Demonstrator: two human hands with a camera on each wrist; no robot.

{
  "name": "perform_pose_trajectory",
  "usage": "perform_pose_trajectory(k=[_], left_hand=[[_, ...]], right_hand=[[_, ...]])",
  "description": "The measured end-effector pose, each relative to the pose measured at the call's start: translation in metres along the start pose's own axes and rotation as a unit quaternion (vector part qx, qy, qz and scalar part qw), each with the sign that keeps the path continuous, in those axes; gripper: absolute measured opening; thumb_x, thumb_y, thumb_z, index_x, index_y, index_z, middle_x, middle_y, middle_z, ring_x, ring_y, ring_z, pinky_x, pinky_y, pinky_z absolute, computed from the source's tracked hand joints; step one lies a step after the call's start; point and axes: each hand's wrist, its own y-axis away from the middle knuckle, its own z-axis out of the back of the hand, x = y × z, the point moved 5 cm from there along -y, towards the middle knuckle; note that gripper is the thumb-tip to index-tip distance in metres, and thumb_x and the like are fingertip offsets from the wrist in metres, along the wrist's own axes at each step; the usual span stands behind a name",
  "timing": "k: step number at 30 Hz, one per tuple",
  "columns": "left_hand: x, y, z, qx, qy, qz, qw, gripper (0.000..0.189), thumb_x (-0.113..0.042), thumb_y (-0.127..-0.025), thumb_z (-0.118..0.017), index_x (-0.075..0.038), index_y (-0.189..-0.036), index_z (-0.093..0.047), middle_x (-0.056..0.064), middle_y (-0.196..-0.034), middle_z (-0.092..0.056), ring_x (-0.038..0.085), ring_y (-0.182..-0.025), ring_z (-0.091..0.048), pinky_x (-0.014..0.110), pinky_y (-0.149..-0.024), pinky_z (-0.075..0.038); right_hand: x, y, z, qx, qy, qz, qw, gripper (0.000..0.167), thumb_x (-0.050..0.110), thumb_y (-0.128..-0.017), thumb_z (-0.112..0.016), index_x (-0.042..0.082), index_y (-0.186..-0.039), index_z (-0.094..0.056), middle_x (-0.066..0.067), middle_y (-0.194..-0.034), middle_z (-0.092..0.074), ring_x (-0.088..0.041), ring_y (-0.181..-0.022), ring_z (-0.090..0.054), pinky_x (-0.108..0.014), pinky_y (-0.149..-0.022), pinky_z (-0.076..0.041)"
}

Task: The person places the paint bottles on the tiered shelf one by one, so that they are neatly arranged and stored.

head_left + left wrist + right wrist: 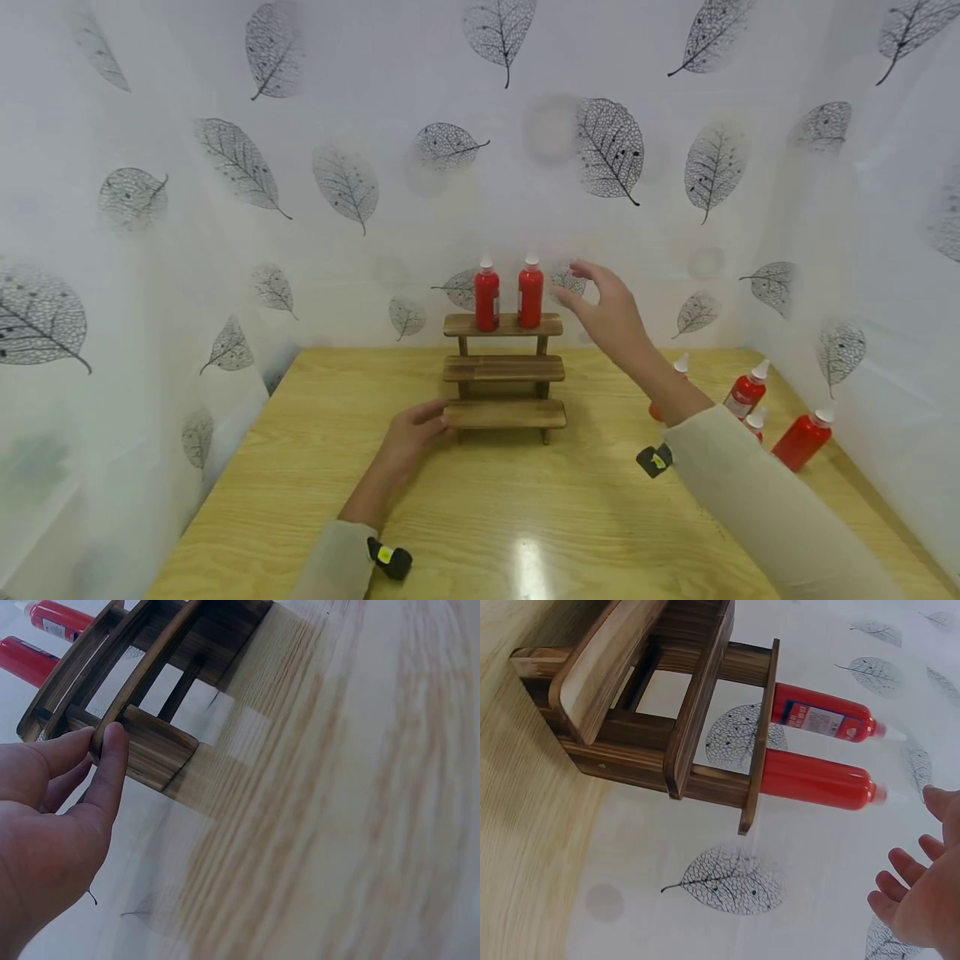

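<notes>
from my end i see the left hand [408, 437] pinching the left end of the lowest tier of a three-tier wooden stand [504, 367] between thumb and fingers. the right hand [606, 308] is wide, thumb well apart from the fingers, holding nothing; it hangs in the air just beside the right red squeeze bottle [530, 297], apart from it. that bottle and the left red squeeze bottle [487, 302] stand upright on the top tier with a gap between them, each with a white nozzle. i count four more red bottles [804, 440] at the right of the wooden table [480, 508], some partly hidden by the right forearm and sleeve [772, 492]. behind the stand hangs a leaf-print sheet [375, 83].
</notes>
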Motion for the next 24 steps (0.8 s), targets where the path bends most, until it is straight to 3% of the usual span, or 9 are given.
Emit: perform_pose_trajectory(k=[7,12,24], left_hand=[[-0.002,0.004,0.002,-0.003,-0.006,-0.009,0.9999,0.046,-0.004,-0.099,-0.061,0.009,-0.141,-0.049,0.029,-0.142,-0.052,0.02,-0.1,-0.07,0.029,-0.096,-0.059],[-0.001,0.005,0.003,-0.005,-0.002,-0.009,0.9999,0.046,-0.003,-0.098,-0.061,0.009,-0.141,-0.049,0.03,-0.142,-0.052,0.018,-0.098,-0.07,0.027,-0.095,-0.059],[-0.001,0.001,-0.001,0.001,0.011,-0.01,0.9999,0.047,-0.002,-0.098,-0.06,0.01,-0.142,-0.048,0.032,-0.145,-0.049,0.019,-0.101,-0.07,0.028,-0.097,-0.058]], right_hand=[[-0.009,0.033,0.028,-0.016,0.0,-0.023,0.9996,0.066,0.056,-0.095,-0.063,0.017,-0.146,-0.051,-0.005,-0.149,-0.051,-0.03,-0.145,-0.037,-0.058,-0.12,-0.031],[-0.015,0.06,0.052,-0.017,0.012,-0.054,0.9983,0.07,0.059,-0.094,-0.062,0.02,-0.15,-0.047,-0.005,-0.154,-0.047,-0.033,-0.148,-0.032,-0.066,-0.119,-0.028],[-0.051,0.128,0.114,-0.067,0.074,-0.086,0.9913,0.064,0.044,-0.099,-0.063,0.022,-0.154,-0.041,-0.013,-0.158,-0.039,-0.043,-0.146,-0.029,-0.077,-0.111,-0.026]])
